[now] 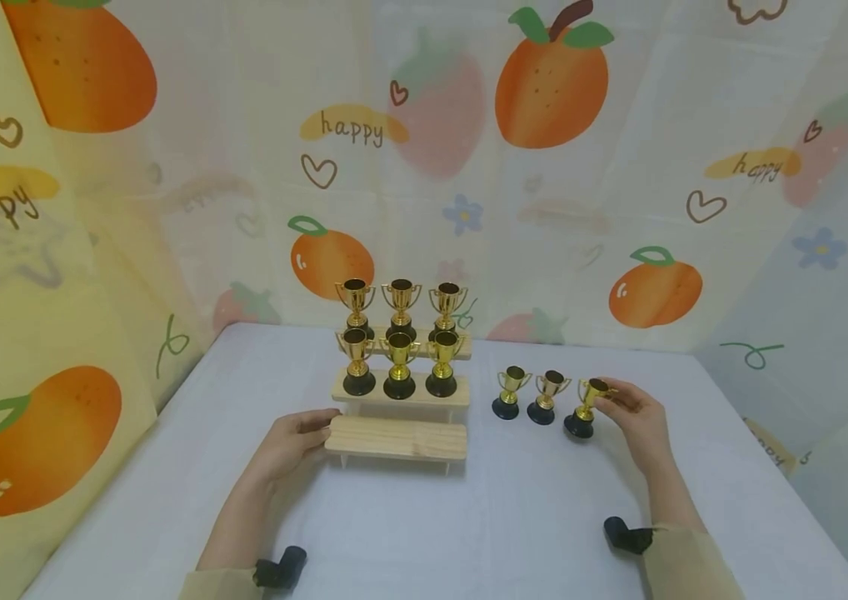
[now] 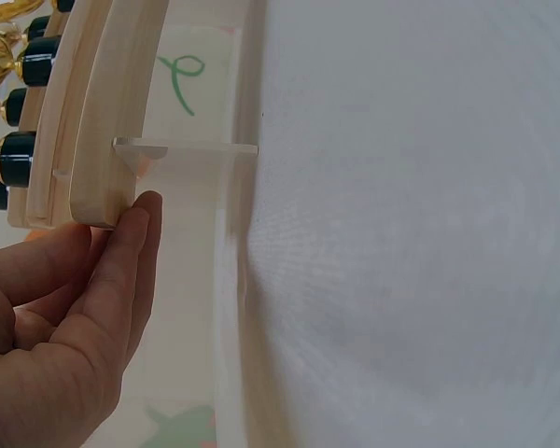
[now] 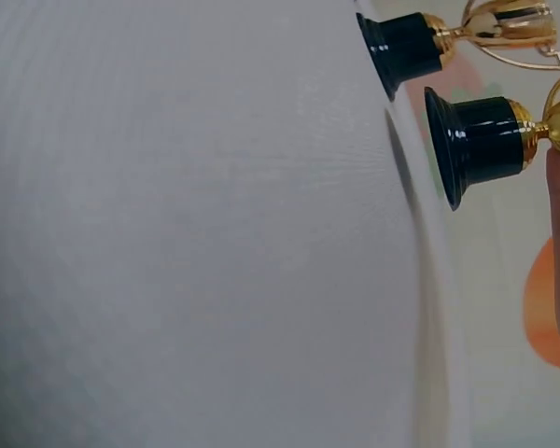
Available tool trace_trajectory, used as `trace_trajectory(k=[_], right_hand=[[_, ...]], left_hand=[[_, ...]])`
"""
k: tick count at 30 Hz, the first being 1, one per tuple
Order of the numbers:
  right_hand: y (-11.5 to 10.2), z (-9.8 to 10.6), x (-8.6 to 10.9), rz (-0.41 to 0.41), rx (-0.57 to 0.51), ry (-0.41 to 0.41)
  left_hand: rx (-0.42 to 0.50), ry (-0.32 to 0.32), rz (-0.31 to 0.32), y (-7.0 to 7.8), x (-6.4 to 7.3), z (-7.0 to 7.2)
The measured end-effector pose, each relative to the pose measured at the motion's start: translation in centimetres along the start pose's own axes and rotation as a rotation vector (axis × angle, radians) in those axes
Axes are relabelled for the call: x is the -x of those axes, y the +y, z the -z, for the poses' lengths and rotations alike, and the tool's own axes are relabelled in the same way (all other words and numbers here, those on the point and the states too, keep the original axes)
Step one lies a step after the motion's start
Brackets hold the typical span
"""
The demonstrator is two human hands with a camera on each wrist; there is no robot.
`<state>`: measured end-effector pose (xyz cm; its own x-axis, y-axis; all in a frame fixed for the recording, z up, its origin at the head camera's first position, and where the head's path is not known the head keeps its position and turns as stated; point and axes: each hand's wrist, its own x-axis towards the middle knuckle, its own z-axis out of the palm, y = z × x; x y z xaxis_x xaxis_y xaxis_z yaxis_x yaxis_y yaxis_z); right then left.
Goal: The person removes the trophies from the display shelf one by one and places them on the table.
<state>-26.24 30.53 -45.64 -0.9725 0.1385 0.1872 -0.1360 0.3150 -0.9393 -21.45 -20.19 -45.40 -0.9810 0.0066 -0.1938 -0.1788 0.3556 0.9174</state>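
Observation:
In the head view my right hand (image 1: 637,417) holds a small gold trophy (image 1: 585,408) by its cup. This trophy leans slightly, and the right wrist view shows its black base (image 3: 485,140) raised off the table. My left hand (image 1: 292,446) pinches the left end of the front wooden board (image 1: 397,437) of a tiered display stand; the left wrist view shows the thumb and fingers at the board's end (image 2: 103,201). On the middle tier (image 1: 401,392) stand three gold trophies, with three more on the back tier (image 1: 464,346), their bases partly hidden.
Two upright trophies, one (image 1: 511,392) nearer the stand and another (image 1: 546,397), stand on the white-covered table (image 1: 529,517), left of the held one. A fruit-printed curtain (image 1: 266,167) hangs behind the table and along its sides.

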Motion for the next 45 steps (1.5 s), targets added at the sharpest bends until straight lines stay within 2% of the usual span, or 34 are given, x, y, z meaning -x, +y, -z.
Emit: trace_trajectory(k=[8,12,24,34,45], right_hand=[[1.0,-0.2,-0.5,0.036,-0.067,-0.014],[1.2,-0.1,-0.9,0.023,-0.068,-0.007],[1.2,0.0,-1.4,-0.012,0.018,-0.039],[1.7,0.2,-1.7,-0.023,0.017,-0.056],[1.7,0.4,-1.8,-0.034,-0.027,-0.096]], left_hand=[[-0.001,0.002,-0.012,-0.1,0.0,0.0],[0.009,0.000,-0.022,0.0,0.0,0.0],[0.032,-0.013,-0.019,-0.1,-0.1,0.0],[0.021,0.003,0.005,-0.1,0.0,-0.1],[0.001,0.003,-0.003,-0.1,0.1,-0.1]])
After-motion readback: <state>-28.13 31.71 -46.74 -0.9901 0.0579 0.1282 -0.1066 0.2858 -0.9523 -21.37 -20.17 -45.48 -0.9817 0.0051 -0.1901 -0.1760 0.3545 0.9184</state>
